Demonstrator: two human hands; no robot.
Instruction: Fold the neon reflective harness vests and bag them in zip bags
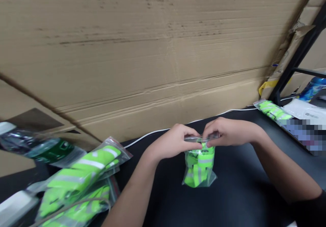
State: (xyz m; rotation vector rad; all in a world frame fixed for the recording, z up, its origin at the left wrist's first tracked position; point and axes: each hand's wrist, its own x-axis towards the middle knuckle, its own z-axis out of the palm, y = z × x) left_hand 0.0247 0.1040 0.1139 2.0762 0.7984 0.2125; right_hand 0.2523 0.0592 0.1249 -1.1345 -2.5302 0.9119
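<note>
Both hands pinch the top edge of a clear plastic zip bag (200, 169) that holds a folded neon-green reflective vest or strap with silver-grey bands. My left hand (175, 141) grips the left part of the bag's mouth, its thumb in front and fingers behind. On the right part, my right hand (224, 132) presses the edge between thumb and fingers. The bag hangs or stands upright over the black table (236, 183); whether its bottom rests on the surface I cannot tell. Whether the seal is closed is hidden by the fingers.
Similar bagged green items (76, 176) lie piled at the left, beside a green-labelled plastic bottle (53, 149) and a white object (17, 208). Another bagged green item (272, 110) lies back right, near a white package (305, 110) and black rack post (295, 57). A cardboard wall (163, 57) and white cable (145, 137) border the table.
</note>
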